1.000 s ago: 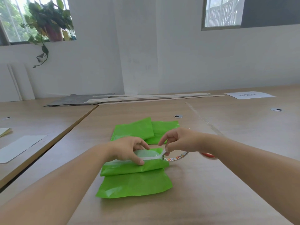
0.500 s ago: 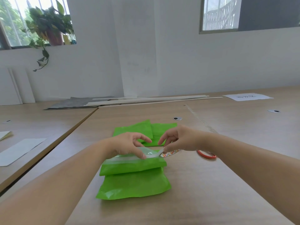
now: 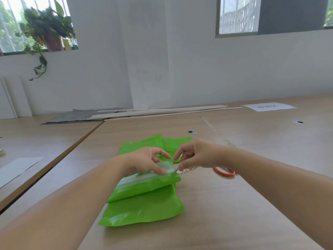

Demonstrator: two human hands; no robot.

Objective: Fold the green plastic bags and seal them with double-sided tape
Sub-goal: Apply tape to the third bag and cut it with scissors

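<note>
Under the left hand, the green bag lies on the table, folded over on itself, with a pale tape strip running along its upper fold. The left thumb pins that strip to the plastic at its end, while the other fingers arch loosely above and seem to hold nothing. Just beside this press point, the right hand pinches the tape roll between thumb and fingertips, low against the table, so the tape runs only a short way from the thumb to the roll. Beyond both hands lie more folded bags, and just outside the right wrist a red ring rests on the table; what it is cannot be told.

The step in hand looks like parting the laid strip from the roll. The main risk is at the thumb: if the right hand pulls before the left presses firmly, the strip may peel off the slippery plastic and drag the fold open. A pull that goes upward rather than along the fold would likely wrinkle the thin film or stretch the tape. A sideways tear could leave a ragged end sticking beyond the bag's edge and catching the table. The sticky side may also cling to the fingertips holding the roll.
</note>
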